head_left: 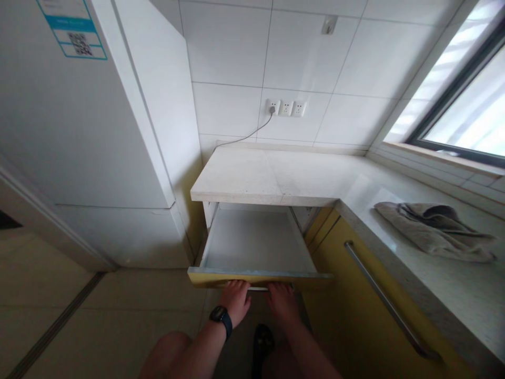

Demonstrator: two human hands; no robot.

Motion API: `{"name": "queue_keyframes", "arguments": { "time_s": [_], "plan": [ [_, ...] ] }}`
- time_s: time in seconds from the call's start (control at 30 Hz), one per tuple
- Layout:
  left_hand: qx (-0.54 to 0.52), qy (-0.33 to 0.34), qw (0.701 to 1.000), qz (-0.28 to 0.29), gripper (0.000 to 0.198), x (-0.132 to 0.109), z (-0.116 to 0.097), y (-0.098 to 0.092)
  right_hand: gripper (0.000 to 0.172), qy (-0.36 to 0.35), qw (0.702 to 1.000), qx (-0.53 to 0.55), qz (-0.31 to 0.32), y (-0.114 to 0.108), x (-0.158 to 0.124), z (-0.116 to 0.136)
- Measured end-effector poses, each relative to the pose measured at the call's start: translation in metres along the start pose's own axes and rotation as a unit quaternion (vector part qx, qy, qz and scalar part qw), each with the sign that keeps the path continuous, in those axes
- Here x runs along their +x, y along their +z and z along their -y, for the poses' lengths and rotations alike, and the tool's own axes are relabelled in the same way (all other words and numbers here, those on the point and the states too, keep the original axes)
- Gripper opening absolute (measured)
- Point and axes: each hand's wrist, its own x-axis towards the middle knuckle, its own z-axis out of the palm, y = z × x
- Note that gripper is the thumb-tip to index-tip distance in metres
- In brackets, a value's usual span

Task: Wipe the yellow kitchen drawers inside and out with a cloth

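One left hand (235,301) and one right hand (281,299) hook their fingers (237,285) over the handle (258,288); its open drawer (256,242) extends just beyond those fingers, running back beneath the pale tabletop (252,173); farther off, a plug (272,109) sits in a wall socket (278,105).

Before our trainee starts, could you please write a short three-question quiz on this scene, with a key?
1. Multiple choice: where are the left hand and the right hand?
A) on the window frame
B) on the drawer handle
C) on the floor
2. True or false: the cloth lies on the countertop.
3. Fill in the blank: as seen in the picture, the plug sits in the ____ of the three wall sockets.

Key: 1. B; 2. True; 3. leftmost
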Motion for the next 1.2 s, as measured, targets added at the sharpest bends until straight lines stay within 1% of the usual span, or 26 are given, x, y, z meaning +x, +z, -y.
{"name": "queue_keyframes", "arguments": {
  "time_s": [0.07, 0.17, 0.3, 0.47, 0.57, 0.7, 0.8, 0.87, 0.93, 1.0, 1.07, 1.2],
  "plan": [
    [0.004, -0.006, 1.000, -0.011, 0.024, 0.002, -0.001, 0.003, 0.028, 0.012, 1.000, -0.010, 0.010, 0.002, 0.004, -0.001],
    [0.003, -0.009, 1.000, -0.005, 0.022, 0.009, 0.000, 0.003, 0.025, 0.014, 0.999, -0.009, 0.036, 0.007, 0.011, -0.005],
    [-0.012, -0.020, 1.000, -0.005, 0.021, 0.025, 0.008, 0.001, 0.024, 0.007, 0.999, -0.005, 0.038, 0.013, 0.029, -0.011],
    [-0.040, 0.001, 0.998, -0.039, 0.020, 0.056, 0.021, -0.005, 0.023, 0.006, 1.000, -0.002, 0.026, 0.011, 0.068, -0.016],
    [-0.077, 0.021, 0.994, -0.069, 0.027, 0.072, 0.031, -0.010, 0.024, 0.000, 1.000, -0.003, 0.018, 0.009, 0.096, -0.020],
    [-0.117, 0.008, 0.986, -0.118, 0.040, 0.080, 0.045, -0.011, 0.027, -0.009, 1.000, -0.016, 0.001, 0.007, 0.129, -0.026],
    [-0.130, -0.016, 0.984, -0.123, 0.047, 0.078, 0.052, 0.000, 0.029, -0.008, 1.000, -0.025, -0.008, 0.008, 0.150, -0.029],
    [-0.144, -0.054, 0.984, -0.095, 0.047, 0.075, 0.052, 0.012, 0.030, -0.004, 0.999, -0.032, -0.011, 0.008, 0.163, -0.030],
    [-0.158, -0.105, 0.981, -0.035, 0.046, 0.071, 0.050, 0.027, 0.031, 0.001, 0.999, -0.040, -0.006, 0.007, 0.174, -0.030],
    [-0.170, -0.132, 0.976, 0.031, 0.046, 0.069, 0.045, 0.040, 0.032, 0.002, 0.999, -0.047, 0.001, 0.006, 0.184, -0.031],
    [-0.179, -0.121, 0.973, 0.079, 0.050, 0.068, 0.039, 0.047, 0.033, -0.002, 0.999, -0.051, 0.003, 0.005, 0.193, -0.032],
    [-0.188, -0.084, 0.971, 0.125, 0.051, 0.068, 0.030, 0.048, 0.034, -0.003, 0.998, -0.061, 0.005, 0.003, 0.209, -0.033]
  ]
}}
